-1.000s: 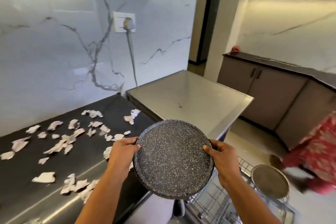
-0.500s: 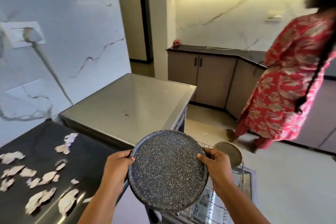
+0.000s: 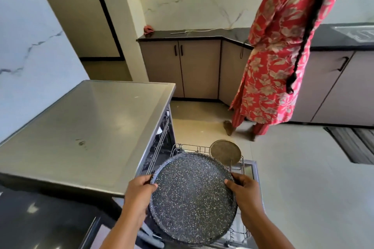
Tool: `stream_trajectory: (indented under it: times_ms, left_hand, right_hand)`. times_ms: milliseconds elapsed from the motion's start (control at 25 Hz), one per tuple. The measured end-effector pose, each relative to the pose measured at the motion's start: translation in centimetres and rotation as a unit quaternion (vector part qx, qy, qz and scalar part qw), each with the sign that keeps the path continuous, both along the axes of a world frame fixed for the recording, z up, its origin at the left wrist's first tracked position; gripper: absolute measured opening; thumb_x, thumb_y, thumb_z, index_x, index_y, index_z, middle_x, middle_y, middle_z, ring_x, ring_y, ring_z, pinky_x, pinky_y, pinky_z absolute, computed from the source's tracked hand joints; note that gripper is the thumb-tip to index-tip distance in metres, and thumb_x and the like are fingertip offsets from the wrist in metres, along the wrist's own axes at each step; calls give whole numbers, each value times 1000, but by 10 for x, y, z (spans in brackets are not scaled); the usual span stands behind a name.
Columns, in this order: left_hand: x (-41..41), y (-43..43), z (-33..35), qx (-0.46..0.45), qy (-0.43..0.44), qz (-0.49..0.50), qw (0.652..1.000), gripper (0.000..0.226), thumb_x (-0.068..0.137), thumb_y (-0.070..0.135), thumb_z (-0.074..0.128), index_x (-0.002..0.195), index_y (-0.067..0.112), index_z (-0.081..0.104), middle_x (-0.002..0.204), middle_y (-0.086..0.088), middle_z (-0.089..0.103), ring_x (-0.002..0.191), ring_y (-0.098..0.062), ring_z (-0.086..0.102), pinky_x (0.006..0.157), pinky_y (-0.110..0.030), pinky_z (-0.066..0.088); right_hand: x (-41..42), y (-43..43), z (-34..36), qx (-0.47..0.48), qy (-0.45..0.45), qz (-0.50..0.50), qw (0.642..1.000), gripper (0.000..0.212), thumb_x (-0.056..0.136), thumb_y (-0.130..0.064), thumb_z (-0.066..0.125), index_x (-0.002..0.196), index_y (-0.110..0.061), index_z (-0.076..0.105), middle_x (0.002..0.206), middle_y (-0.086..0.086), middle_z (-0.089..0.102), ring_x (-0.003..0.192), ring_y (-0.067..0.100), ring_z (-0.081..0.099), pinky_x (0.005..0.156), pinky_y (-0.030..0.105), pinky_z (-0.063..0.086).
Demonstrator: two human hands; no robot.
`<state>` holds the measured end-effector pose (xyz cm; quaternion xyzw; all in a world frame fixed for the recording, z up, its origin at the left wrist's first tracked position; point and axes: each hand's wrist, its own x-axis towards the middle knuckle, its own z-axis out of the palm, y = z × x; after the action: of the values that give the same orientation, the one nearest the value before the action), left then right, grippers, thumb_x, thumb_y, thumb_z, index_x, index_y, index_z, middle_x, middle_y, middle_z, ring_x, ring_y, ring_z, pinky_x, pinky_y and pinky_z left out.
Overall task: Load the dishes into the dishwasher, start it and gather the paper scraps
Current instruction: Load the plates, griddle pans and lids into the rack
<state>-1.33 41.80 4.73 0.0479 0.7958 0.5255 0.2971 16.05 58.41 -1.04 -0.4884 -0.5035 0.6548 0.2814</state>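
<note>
Speckled pan is up in the air over the pulled-out dishwasher rack, tilted toward the camera. That's from the head view, the only one there is. Left hand grips its left rim and right hand grips the right rim, thumbs on top. A round metal dish already stands on edge at the rack's far right corner.

Risks imo: the pan's wide, so laid flat it'd hog the rack or snag on the wires. Tip it upright too far back and it clanks that dish. The person in red stands well apart.
</note>
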Motion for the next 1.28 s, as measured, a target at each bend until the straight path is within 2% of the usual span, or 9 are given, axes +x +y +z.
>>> stream_trajectory:
  times_ms: [200,320,560,760,880,1000,1080,1160,1280]
  left_hand:
    - [-30,65,-39,-41,-29,-63,997,25,86,-7,55,94,16,61,83,4,61,79,-13,58,71,-29,46]
    - [-56,105,-71,-69,-49,-88,993,37,86,-4,57,122,5,56,95,4,62,87,-16,58,86,-31,45]
    - [-76,175,-139,-118,-65,-147,980,41,89,1,55,129,7,48,77,16,45,63,2,39,55,-16,29]
    - [-86,215,-210,-182,-56,-155,969,33,90,-6,49,120,5,55,93,7,56,90,-14,57,70,-24,39]
    - [-89,246,-260,-204,-28,-166,964,32,89,-5,52,119,6,56,109,-3,60,96,-15,54,74,-23,40]
    - [-96,275,-306,-220,8,-170,961,29,86,-3,58,111,10,61,109,-2,64,93,-17,60,80,-30,50]
    - [-102,301,-343,-240,31,-165,956,27,84,-2,60,108,10,63,107,-2,66,87,-17,61,68,-26,50]
    - [-105,326,-374,-253,54,-167,951,27,84,-2,61,109,7,62,106,-4,66,81,-15,59,53,-13,38]
    - [-115,362,-402,-251,83,-166,950,21,85,-1,61,105,5,63,100,-5,66,70,-11,54,44,-14,32]
  right_hand:
    - [-13,38,-31,-20,-62,-31,997,17,81,3,65,91,-9,72,81,4,74,77,25,69,68,32,53]
    - [-30,67,-49,-28,-109,-40,993,25,83,3,61,93,-16,72,80,-1,74,76,20,67,71,30,51]
    - [-48,127,-103,-29,-210,-30,977,38,86,3,50,90,-28,72,79,-12,73,77,11,63,73,30,45]
    - [-51,166,-155,-65,-234,-42,969,41,88,3,49,95,-33,69,77,-22,70,77,6,61,75,27,43]
    - [-51,198,-201,-40,-293,-38,955,37,88,-1,52,110,-24,69,93,-5,73,80,10,61,68,25,44]
    - [-58,223,-243,-22,-341,-27,940,38,88,-1,51,118,-19,65,107,6,71,87,18,63,60,23,38]
    - [-68,243,-278,-17,-366,-17,930,38,89,-2,49,120,-17,64,109,10,69,88,23,62,64,24,35]
    - [-75,264,-308,-13,-380,-16,925,36,87,1,48,114,-15,66,103,13,70,81,21,57,63,25,34]
    - [-88,298,-332,10,-387,-24,922,30,83,3,52,103,-11,69,96,16,70,81,25,59,65,29,42]
